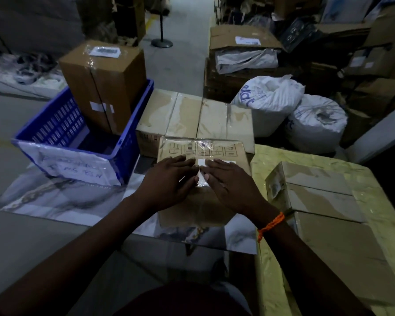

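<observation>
1. Flat carton (226,149): brown cardboard, lies flat on the marbled sheet (62,197), centre of view. Clear tape and a row of printed handling symbols along the far edge. Far edge sits just in front of item 6; right edge just beside item 8.
2. White label (202,164): on top of the flat carton, mid-width, partly covered by fingertips of both hands.
3. Left hand (169,179): palm down on carton top, fingers straight and together, tips on the label's left side. Grips nothing, pressing flat.
4. Right hand (230,181): same posture, palm down, fingers straight, tips on the label's right side, thumb near the left thumb. Grips nothing. Orange thread band (270,225) at the wrist.
5. Blue crate (62,124): plastic, slotted walls, left of the carton on the same sheet. Handwritten paper sign (73,165) on the near wall; text not fully legible. Tall brown box (103,87) stands upright inside at the far end, taped, w/ label on top.
6. Long carton (198,115): pale, taped, lying behind the flat carton.
7. White sacks, qty 2 (267,96) (315,122): on the floor, right rear, touching each other.
8. Yellowish wrapped surface (271,156): right side, carrying an open-flap carton (317,192).
</observation>
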A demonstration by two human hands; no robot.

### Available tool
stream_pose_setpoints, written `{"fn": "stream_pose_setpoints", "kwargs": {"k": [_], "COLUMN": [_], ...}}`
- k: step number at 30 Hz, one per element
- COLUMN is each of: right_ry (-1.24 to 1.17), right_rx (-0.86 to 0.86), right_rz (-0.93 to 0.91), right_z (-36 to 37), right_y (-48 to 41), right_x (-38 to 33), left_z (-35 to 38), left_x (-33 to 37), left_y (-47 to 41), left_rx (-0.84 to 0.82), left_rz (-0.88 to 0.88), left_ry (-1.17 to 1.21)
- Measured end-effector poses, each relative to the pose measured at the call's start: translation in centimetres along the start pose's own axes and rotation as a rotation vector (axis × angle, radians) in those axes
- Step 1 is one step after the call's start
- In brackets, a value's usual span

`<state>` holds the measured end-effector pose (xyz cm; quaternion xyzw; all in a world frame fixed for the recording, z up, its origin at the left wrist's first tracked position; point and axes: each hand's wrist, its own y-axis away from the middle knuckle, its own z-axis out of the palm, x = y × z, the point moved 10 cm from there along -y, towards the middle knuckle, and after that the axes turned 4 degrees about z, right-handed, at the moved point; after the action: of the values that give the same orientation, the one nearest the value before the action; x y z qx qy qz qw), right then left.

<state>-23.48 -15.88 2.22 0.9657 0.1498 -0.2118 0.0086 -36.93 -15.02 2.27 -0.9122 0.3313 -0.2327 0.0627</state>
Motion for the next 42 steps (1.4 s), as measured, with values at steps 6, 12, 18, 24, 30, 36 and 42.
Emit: {"fn": "stream_pose_setpoints", "kwargs": {"k": [6,12,18,24,30,36,42], "right_ry": [0.041,0.293,0.227,-0.327,-0.6,-0.902,-1.381], "right_rx": [-0.025,-0.085,-0.034,0.07,0.2,0.254,0.14], "right_rz": [0.086,0.14,0.197,0.572,0.555,0.564,0.718], "right_z": [-0.9,0.5,0.4,-0.7,-0.6,0.8,3.4], "right_y": [-2.3,-2.5,-2.4,-1.3,1.9,5.9,7.4], "right_x": [2.8,5.1,5.5,8.7,9.4,7.7,5.2], "left_z": [0.8,3.0,3.0,0.7,0.2,-1.5,-1.5], "left_x": [-1.9,-3.8,-3.4,-7.2,-5.2,-4.8,-7.8], "left_y": [-1.9,-1.8,-1.7,0.8,3.1,8.5,14.6], "left_rx": [-0.241,-0.332,-0.281,0.22,0.32,0.435,0.607], "left_rz": [-0.105,-0.203,-0.221,-0.653,-0.631,-0.691,-0.947], "left_ry": [-0.181,-0.262,-0.23,0.387,0.709,0.773,1.066]}}
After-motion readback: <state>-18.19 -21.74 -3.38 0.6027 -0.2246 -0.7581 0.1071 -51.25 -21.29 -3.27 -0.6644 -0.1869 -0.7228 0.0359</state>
